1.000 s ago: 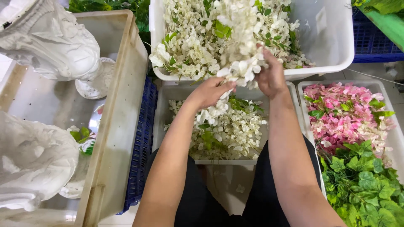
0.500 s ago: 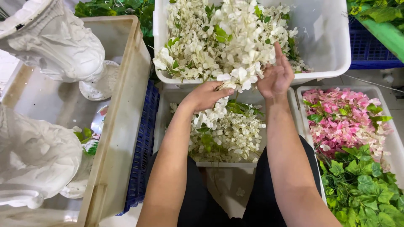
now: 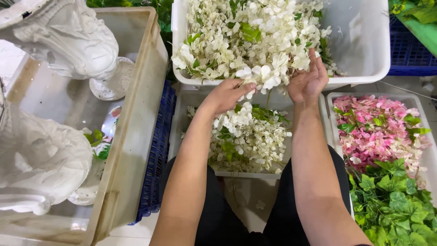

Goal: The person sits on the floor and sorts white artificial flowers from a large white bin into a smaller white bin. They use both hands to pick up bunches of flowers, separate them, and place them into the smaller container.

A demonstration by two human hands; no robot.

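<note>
both hands are working at the near rim of the big white tub (image 3: 364,54), the landmark here. left hand (image 3: 227,94) is curling over and pinching a hanging sprig of white artificial flowers (image 3: 255,41), fingers pressed together on it. right hand (image 3: 308,79) is spreading open, palm cupping the same pile from the right side. the pile is lying just beyond both hands, spilling over the tub rim toward the person, sprig axis hanging down. below the tub a smaller white tray (image 3: 180,136) is holding more white flowers. right of it, a tray of pink flowers (image 3: 378,127) and green leaves (image 3: 396,200). left of the tub, white statues (image 3: 68,41) are sitting in a beige crate (image 3: 136,114).
</note>
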